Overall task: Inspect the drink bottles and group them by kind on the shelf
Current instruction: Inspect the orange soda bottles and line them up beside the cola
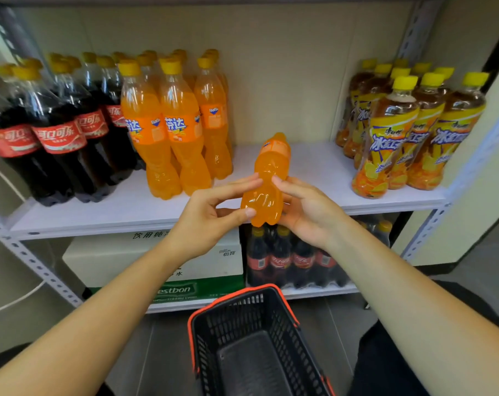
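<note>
An orange soda bottle [268,178] is held tipped away from me, base toward the camera, in front of the white shelf board [314,164]. My left hand [211,212] pinches its base between thumb and fingers. My right hand [305,210] cups the other side with fingers curled round it. On the shelf stand a group of cola bottles [56,132] at the left, orange soda bottles [171,124] beside them, and iced tea bottles [399,127] at the right.
A black basket with a red rim [242,310] sits on the floor below my arms, nothing in it. The lower shelf holds a white carton [105,258] and a wrapped pack of cola bottles [294,258]. Bare shelf shows between the orange soda and the iced tea.
</note>
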The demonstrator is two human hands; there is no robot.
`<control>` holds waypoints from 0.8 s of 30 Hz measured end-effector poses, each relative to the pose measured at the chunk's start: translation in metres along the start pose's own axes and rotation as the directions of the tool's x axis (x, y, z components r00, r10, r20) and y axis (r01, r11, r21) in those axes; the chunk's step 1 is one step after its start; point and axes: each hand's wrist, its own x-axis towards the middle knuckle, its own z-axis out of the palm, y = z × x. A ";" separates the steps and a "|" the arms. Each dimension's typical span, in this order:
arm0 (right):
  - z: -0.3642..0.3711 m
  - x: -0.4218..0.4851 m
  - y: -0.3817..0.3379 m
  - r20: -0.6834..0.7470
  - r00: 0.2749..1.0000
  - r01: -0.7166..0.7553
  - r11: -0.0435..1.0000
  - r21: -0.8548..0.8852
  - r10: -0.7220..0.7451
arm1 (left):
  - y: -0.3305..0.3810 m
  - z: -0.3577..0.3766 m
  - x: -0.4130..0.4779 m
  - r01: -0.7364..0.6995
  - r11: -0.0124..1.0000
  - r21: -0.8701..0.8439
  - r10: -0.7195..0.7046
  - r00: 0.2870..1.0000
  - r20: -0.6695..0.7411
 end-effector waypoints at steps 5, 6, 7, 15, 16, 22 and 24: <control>0.007 0.018 0.003 -0.004 0.998 0.060 0.992 -0.109 -0.061 | -0.007 -0.015 -0.004 -0.015 0.984 0.176 0.023 0.999 -0.046; 0.008 0.022 0.005 -0.014 0.996 0.080 0.986 -0.146 -0.083 | -0.010 -0.020 -0.005 -0.012 0.974 0.225 0.027 0.998 -0.064; 0.010 0.026 0.007 -0.026 0.993 0.108 0.978 -0.181 -0.115 | -0.015 -0.024 -0.006 0.003 0.962 0.271 0.025 0.995 -0.100; 0.030 0.066 0.010 -0.087 0.881 0.360 0.779 -0.514 -0.465 | -0.045 -0.055 0.002 0.377 0.741 0.556 0.191 0.675 -0.712; 0.032 0.071 0.011 -0.080 0.869 0.371 0.751 -0.547 -0.488 | -0.048 -0.057 0.005 0.404 0.748 0.526 0.178 0.642 -0.745; 0.043 0.100 0.027 -0.072 0.854 0.383 0.716 -0.584 -0.516 | -0.063 -0.066 0.025 0.384 0.855 0.347 0.007 0.662 -0.750; 0.044 0.109 0.032 -0.051 0.850 0.403 0.711 -0.575 -0.524 | -0.067 -0.072 0.031 0.390 0.851 0.352 -0.002 0.671 -0.741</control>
